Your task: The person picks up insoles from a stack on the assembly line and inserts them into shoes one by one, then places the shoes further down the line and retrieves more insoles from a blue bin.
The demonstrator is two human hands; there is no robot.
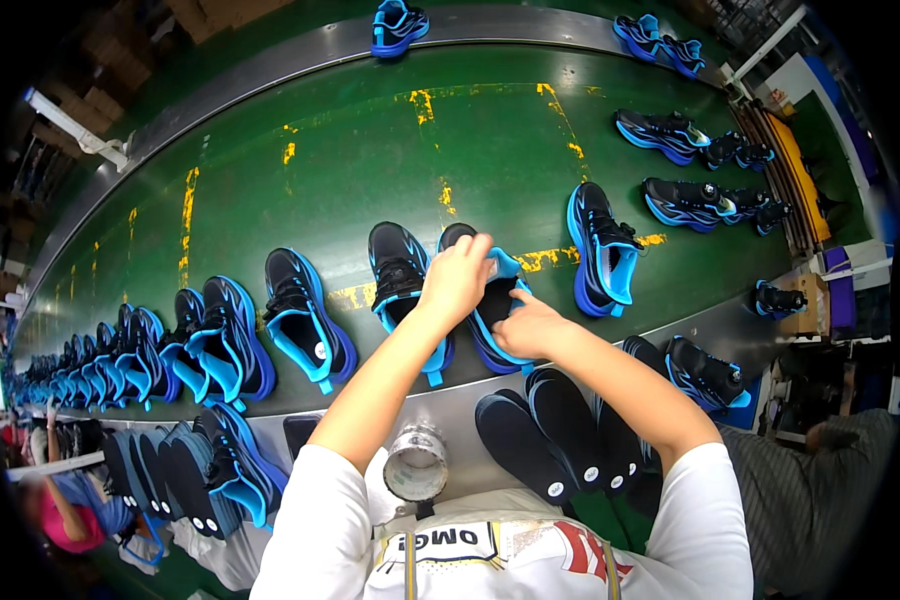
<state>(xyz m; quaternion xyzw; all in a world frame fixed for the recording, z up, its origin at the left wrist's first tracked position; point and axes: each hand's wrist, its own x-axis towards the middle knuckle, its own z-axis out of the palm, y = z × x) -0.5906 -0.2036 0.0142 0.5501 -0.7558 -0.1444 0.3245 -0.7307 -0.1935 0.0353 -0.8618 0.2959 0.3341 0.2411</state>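
On the green belt [315, 190], close to its metal rim [455, 398], a black-and-blue shoe [494, 303] lies between the person's two hands, toe pointing away. The left hand [457, 276] is curled narrow over the tongue and laces, though its fingertips are hidden, so I cannot tell what they pinch. The right hand [530, 326] reaches into the opening from the heel side; whether it grips anything there is also out of sight.

The shoe should be light and hard to break, with a soft, giving upper and a springier, firmer sole. The padded collar would likely fold under a thumb (the tongue too), so the steadier hold is around the heel or along the sole's sides.

The neighbouring shoe [603, 250] to the right shows the make: dull black cloth-like top, smooth bright-blue lining, rounded toe, wavy sole edge. Nearer the body, flat black insoles [562, 418] overlap like long tongues, looking matte and bendy, beside a round, crusted tin [417, 464] with rough, whitish walls.
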